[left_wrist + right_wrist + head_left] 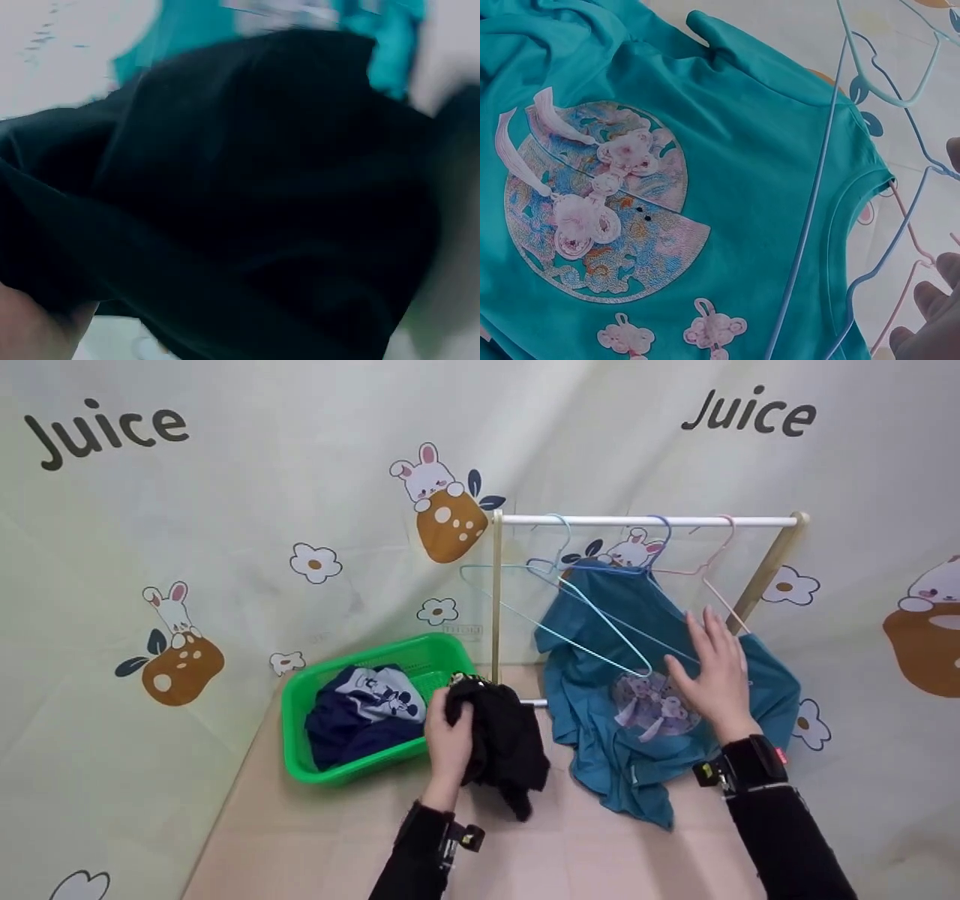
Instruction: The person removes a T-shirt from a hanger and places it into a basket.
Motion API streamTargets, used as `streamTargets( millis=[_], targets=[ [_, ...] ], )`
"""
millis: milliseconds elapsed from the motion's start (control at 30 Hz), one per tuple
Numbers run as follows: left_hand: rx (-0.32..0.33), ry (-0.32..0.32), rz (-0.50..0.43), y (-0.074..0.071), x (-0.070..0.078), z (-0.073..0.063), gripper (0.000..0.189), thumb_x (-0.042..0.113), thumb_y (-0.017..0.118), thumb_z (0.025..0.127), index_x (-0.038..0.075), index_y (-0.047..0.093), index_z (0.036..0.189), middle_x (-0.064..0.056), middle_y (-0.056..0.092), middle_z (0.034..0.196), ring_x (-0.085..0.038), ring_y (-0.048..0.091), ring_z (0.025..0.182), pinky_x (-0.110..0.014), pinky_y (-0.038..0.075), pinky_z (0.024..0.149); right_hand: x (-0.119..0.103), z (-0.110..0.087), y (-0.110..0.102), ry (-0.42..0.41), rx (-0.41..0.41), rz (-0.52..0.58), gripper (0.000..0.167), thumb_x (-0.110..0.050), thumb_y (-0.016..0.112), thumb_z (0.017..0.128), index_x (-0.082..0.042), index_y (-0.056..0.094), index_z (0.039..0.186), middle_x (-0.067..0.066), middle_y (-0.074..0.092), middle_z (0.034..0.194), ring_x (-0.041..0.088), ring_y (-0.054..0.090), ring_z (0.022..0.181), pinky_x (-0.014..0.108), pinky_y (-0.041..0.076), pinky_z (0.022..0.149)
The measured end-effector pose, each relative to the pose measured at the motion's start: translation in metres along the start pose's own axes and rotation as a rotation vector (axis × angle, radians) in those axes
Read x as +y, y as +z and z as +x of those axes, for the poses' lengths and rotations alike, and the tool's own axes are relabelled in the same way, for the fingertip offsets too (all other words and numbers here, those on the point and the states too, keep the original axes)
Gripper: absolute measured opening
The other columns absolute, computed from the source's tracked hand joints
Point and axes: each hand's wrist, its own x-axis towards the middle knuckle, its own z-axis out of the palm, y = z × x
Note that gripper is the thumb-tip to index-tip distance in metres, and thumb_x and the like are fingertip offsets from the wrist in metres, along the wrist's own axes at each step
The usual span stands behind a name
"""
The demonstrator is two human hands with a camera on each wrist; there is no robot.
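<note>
My left hand grips a bunched black garment in front of the rack's left post. Folds of that garment fill most of the left wrist view. My right hand is raised with fingers spread before a teal shirt and holds nothing. The shirt bears a round patterned patch and hangs down to the table. A pink hanger appears to run into its neckline. In front of the shirt are a light blue hanger and a darker blue hanger, both bare.
The small rack has a white rod between wooden posts. Left of it, a green basket contains a navy garment with a grey cartoon print. A printed curtain hangs close behind.
</note>
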Motion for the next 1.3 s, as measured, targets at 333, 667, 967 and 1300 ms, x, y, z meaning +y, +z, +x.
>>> streamTargets(
  millis=[333,667,967,1300],
  targets=[
    [0.198,0.113,-0.094,-0.034,0.058,0.070,0.022,-0.004,0.062,0.087,-0.004,0.061,0.108,-0.018,0.064,0.107,-0.032,0.058,0.104,-0.040,0.042,0.094,0.005,-0.003,-0.005,-0.006,0.056,0.006,0.071,-0.028,0.065,0.095,-0.013,0.031,0.156,0.011,0.017,0.164,0.033,0.014,0.149,0.057,0.008,0.117],
    [0.280,0.200,-0.117,-0.053,0.055,0.121,0.018,-0.004,0.061,0.090,-0.007,0.059,0.108,-0.018,0.062,0.107,-0.027,0.057,0.105,-0.035,0.041,0.093,0.006,-0.007,-0.010,0.017,0.053,0.003,0.071,-0.027,0.065,0.095,-0.012,0.031,0.156,0.012,0.015,0.164,0.032,0.012,0.150,0.056,0.007,0.118],
    [-0.015,-0.151,0.216,-0.077,-0.031,0.123,0.060,0.036,0.064,0.096,0.003,0.041,0.140,-0.019,0.045,0.135,-0.033,0.037,0.130,-0.047,0.030,0.108,0.006,-0.009,-0.006,0.000,0.058,0.002,0.071,-0.024,0.067,0.093,-0.011,0.035,0.154,0.017,0.020,0.162,0.036,0.016,0.148,0.058,0.009,0.117],
    [-0.126,-0.228,0.437,-0.096,-0.070,0.098,0.076,0.044,0.059,0.098,0.002,0.027,0.153,-0.023,0.035,0.149,-0.040,0.025,0.141,-0.051,0.024,0.112,0.008,-0.010,-0.008,0.006,0.055,-0.002,0.070,-0.026,0.065,0.094,-0.012,0.034,0.155,0.013,0.018,0.163,0.035,0.015,0.149,0.056,0.008,0.118]
  ],
)
